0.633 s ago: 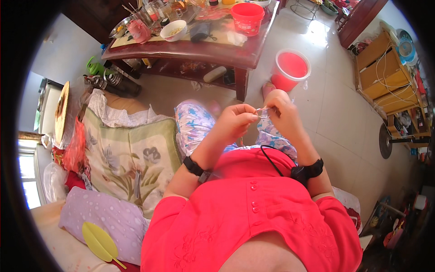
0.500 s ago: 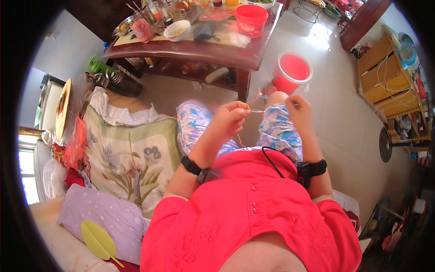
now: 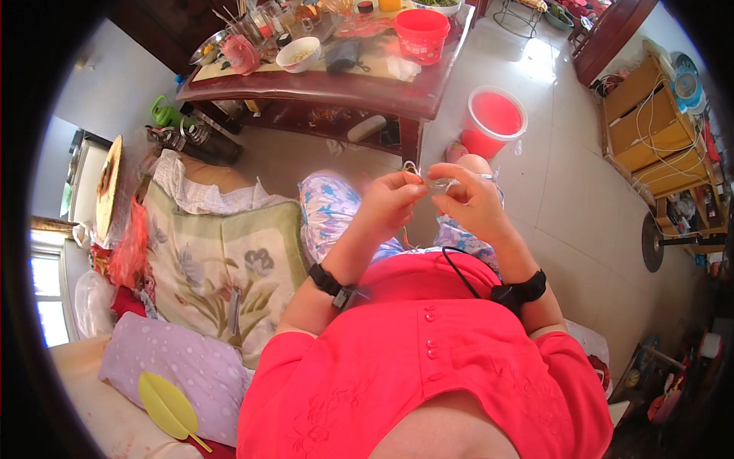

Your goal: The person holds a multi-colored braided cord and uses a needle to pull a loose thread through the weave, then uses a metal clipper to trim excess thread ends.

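Observation:
Over my lap my left hand [image 3: 391, 200] is closed, thumb and forefinger pinching a thin pale cord [image 3: 411, 170]. A small loop of it stands above those fingertips, and strands run across to the right. My right hand [image 3: 472, 200] is close beside it, fingers curled round the strands, with a gap showing between thumb and forefinger. A pale bit also shows past its knuckles. Below my left hand hangs a thin orange-and-white end [image 3: 407, 236]; whether it joins the cord is hidden. The exact kind of cord is too small to make out.
Ahead is a dark red table [image 3: 306, 86] with a white bowl [image 3: 298, 55] and a red tub [image 3: 422, 37]. A red bucket [image 3: 493, 122] stands on the floor beyond my knee. A cushioned seat [image 3: 222, 268] lies to my left, wooden drawers [image 3: 650, 130] to the right.
My right hand has come left and inward, from above the right knee to the cord beside my left hand. A loop now stands above my left fingertips, which have barely moved.

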A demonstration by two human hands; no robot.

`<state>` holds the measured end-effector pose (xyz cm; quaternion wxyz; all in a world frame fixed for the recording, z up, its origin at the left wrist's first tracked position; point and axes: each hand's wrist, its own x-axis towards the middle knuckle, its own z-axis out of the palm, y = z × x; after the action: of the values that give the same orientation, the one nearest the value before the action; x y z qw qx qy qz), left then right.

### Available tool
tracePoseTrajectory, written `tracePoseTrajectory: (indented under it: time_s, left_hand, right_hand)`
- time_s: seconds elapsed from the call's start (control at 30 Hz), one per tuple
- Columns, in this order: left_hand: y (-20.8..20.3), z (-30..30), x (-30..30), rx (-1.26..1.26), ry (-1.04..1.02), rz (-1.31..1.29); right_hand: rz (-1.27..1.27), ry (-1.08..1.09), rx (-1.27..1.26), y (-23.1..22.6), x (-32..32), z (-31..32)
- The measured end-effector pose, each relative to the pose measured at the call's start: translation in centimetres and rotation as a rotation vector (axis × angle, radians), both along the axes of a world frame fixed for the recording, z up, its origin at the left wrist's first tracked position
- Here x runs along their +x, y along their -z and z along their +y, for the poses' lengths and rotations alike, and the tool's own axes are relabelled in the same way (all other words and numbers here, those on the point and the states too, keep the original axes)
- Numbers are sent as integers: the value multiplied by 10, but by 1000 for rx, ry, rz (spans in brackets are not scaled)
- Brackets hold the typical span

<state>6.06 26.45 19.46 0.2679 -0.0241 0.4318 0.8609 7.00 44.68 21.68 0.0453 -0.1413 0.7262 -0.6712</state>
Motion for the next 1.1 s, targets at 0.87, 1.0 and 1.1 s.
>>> tracePoseTrajectory:
  time_s: [0.87, 1.0, 1.1]
  left_hand:
    - [3, 5, 4, -289, 63, 161]
    - [3, 3, 4, -414, 45, 246]
    - [2, 6, 6, -542, -66, 340]
  right_hand:
    - [-289, 47, -151, 11, -7, 4]
    - [-316, 40, -150, 7, -6, 3]
    - [-359, 46, -173, 2, -4, 2]
